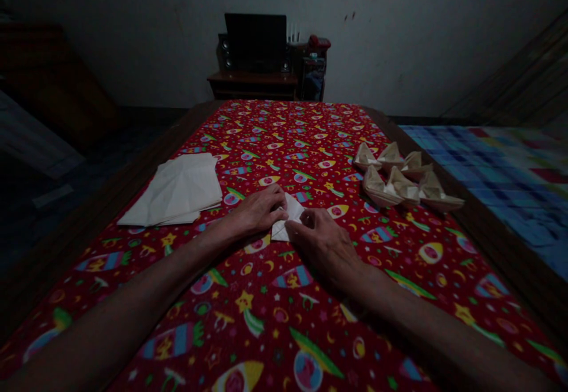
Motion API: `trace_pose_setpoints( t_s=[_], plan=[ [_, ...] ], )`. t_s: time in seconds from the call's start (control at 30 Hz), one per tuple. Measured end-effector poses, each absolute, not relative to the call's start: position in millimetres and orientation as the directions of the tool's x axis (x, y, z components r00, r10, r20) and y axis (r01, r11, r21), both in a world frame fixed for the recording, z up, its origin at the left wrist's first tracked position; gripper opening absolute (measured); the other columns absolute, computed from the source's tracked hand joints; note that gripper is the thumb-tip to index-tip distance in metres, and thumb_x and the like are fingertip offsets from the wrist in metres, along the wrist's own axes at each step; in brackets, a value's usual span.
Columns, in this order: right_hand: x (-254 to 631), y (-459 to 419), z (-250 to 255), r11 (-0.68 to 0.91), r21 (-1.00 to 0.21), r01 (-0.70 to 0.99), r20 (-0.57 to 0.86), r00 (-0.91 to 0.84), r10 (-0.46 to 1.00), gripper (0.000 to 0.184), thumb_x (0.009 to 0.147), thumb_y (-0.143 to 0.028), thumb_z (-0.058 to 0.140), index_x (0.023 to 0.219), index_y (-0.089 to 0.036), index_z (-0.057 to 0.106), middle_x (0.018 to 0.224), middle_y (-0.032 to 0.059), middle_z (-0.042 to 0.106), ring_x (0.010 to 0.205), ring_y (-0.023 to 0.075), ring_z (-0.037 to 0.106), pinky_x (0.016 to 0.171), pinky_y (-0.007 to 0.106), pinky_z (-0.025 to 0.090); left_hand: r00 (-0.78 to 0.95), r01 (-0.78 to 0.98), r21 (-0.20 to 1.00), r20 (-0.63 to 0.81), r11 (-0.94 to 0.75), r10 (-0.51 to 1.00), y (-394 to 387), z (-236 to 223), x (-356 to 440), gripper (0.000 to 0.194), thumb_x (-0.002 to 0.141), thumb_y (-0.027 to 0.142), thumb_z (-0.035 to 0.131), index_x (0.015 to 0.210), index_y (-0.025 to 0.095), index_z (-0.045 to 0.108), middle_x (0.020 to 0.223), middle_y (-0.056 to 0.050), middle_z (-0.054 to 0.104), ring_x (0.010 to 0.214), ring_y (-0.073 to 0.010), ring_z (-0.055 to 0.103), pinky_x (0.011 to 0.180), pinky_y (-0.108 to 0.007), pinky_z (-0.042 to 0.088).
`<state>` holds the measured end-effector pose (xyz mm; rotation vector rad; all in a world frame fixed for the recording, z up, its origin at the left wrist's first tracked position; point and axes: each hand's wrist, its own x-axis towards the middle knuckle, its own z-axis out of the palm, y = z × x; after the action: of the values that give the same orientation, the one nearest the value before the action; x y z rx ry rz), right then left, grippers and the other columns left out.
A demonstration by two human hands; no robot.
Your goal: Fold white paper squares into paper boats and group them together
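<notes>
"Forearms (146,294) span the red cloth (275,312). Where's the paper (280,232)?"

"Between left-side stack (181,193) and right-side folded shapes (381,195); left hand (261,209) and right hand (329,247) pinch it. Uneven pressure could skew its crease."

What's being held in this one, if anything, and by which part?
Both hands are on a small folded paper: the left hand at its left side, the right hand at its right. Whether either grip pinches or merely presses it cannot be told.
</notes>
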<state>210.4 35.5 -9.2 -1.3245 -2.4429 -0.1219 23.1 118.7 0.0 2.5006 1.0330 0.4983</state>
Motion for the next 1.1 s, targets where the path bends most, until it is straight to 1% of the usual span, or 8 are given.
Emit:
trace_pose_setpoints(
  t_s=[0.17, 0.33, 0.4, 0.53, 0.67, 0.8, 0.93, 1.1],
  plan=[
    [208.1, 35.4, -3.9, 0.567, -0.017, 0.824, 0.307, -0.535, 0.787, 0.028, 0.089, -0.022, 0.048, 0.115, -0.026, 0.055, 0.086, 0.0053, 0.049, 0.074, 0.0159, 0.038, 0.053, 0.025, 0.02, 0.636, 0.602, 0.483, 0.191, -0.635, 0.748, 118.2, -4.4, 22.3, 0.017, 0.079, 0.022, 0.058, 0.095, 0.02, 0.053, 0.097, -0.003, 0.052, 0.089, -0.0188, 0.053, 0.08, -0.032, 0.045],
    [208.9, 38.7, -3.9, 0.584, -0.008, 0.812, 0.276, -0.56, 0.781, 0.027, 0.09, -0.021, 0.047, 0.115, -0.024, 0.055, 0.092, 0.0076, 0.05, 0.079, 0.0178, 0.039, 0.054, 0.026, 0.022, 0.567, 0.62, 0.478, 0.275, -0.622, 0.776, 115.5, -9.9, 23.2, 0.045, 0.076, 0.027, 0.064, 0.116, 0.019, 0.047, 0.111, -0.007, 0.047, 0.105, -0.0225, 0.05, 0.09, -0.037, 0.045],
    [209.2, 39.0, -4.2, 0.592, -0.017, 0.806, 0.282, -0.564, 0.776, 0.025, 0.091, -0.021, 0.046, 0.113, -0.023, 0.057, 0.092, 0.0077, 0.05, 0.08, 0.018, 0.039, 0.055, 0.026, 0.024, 0.534, 0.61, 0.483, 0.334, -0.627, 0.777, 113.2, -9.5, 19.4, 0.043, 0.079, 0.027, 0.062, 0.119, 0.02, 0.047, 0.117, -0.009, 0.045, 0.11, -0.0233, 0.048, 0.093, -0.038, 0.044],
    [209.2, 38.6, -3.8, 0.589, -0.026, 0.808, 0.283, -0.559, 0.78, 0.021, 0.092, -0.023, 0.045, 0.106, -0.022, 0.059, 0.092, 0.0081, 0.05, 0.081, 0.0189, 0.039, 0.056, 0.026, 0.026, 0.579, 0.546, 0.44, 0.417, -0.713, 0.701, 101.4, -4.8, -1.1, 0.031, 0.091, 0.019, 0.04, 0.121, 0.021, 0.052, 0.122, -0.009, 0.053, 0.117, -0.0217, 0.047, 0.102, -0.042, 0.039],
    [208.0, 38.3, -1.7, 0.596, -0.023, 0.802, 0.26, -0.571, 0.779, 0.022, 0.092, -0.021, 0.043, 0.106, -0.022, 0.06, 0.092, 0.0094, 0.051, 0.08, 0.0191, 0.04, 0.057, 0.027, 0.028, 0.774, 0.496, 0.314, 0.262, -0.81, 0.576, 81.3, -4.1, -25.2, 0.053, 0.089, 0.007, 0.036, 0.137, 0.028, 0.037, 0.138, -0.004, 0.047, 0.132, -0.0225, 0.032, 0.107, -0.046, 0.033],
    [206.4, 38.2, -0.8, 0.577, 0.0, 0.816, 0.232, -0.562, 0.794, 0.022, 0.091, -0.021, 0.045, 0.107, -0.021, 0.06, 0.093, 0.0108, 0.052, 0.08, 0.0199, 0.04, 0.056, 0.027, 0.029, 0.811, 0.522, 0.223, 0.168, -0.823, 0.56, 70.3, -11.4, -33.6, 0.07, 0.08, -0.002, 0.035, 0.143, 0.029, 0.025, 0.145, 0.0, 0.038, 0.139, -0.0225, 0.018, 0.111, -0.053, 0.022],
    [206.0, 38.2, -2.3, 0.581, 0.011, 0.814, 0.251, -0.564, 0.786, 0.022, 0.091, -0.021, 0.045, 0.109, -0.022, 0.059, 0.093, 0.0104, 0.052, 0.081, 0.0203, 0.04, 0.058, 0.027, 0.03, 0.819, 0.526, 0.198, 0.142, -0.827, 0.556, 69.9, -13.6, -31.2, 0.071, 0.078, -0.002, 0.036, 0.141, 0.029, 0.03, 0.145, 0.001, 0.037, 0.139, -0.0226, 0.019, 0.112, -0.053, 0.02],
    [206.8, 38.0, -3.5, 0.59, 0.003, 0.807, 0.26, -0.57, 0.779, 0.022, 0.092, -0.021, 0.045, 0.11, -0.022, 0.058, 0.094, 0.0095, 0.051, 0.081, 0.0192, 0.04, 0.06, 0.027, 0.03, 0.827, 0.525, 0.189, 0.118, -0.83, 0.55, 61.0, -5.2, -28.6, 0.059, 0.082, 0.003, 0.039, 0.136, 0.027, 0.04, 0.144, 0.0, 0.038, 0.138, -0.0233, 0.023, 0.113, -0.051, 0.02]
  ],
)
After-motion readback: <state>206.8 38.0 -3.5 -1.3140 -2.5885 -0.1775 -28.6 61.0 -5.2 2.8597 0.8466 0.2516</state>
